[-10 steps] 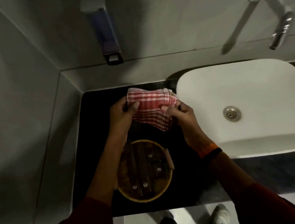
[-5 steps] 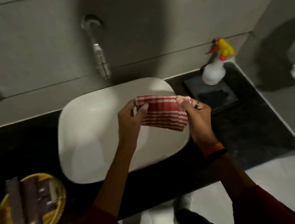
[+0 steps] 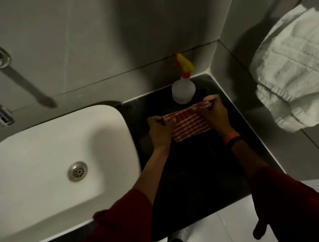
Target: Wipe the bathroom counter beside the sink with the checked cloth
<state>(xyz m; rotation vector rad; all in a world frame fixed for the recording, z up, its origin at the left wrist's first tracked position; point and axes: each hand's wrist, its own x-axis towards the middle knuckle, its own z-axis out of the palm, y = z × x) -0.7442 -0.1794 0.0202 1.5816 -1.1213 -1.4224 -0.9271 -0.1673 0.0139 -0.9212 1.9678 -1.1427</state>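
Head view: both hands pinch the checked cloth, left hand and right hand at its top corners. Cloth moved from over the sink to the dark counter, centre-right, near the spray bottle. Wiping can start.

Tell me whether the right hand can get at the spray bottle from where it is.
Probably yes. The right hand sits just in front of the spray bottle with nothing between them, but it grips the checked cloth and must let go first.

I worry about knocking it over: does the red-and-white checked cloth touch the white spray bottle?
Cannot tell. In the head view the checked cloth lies just before the spray bottle, overlapping.
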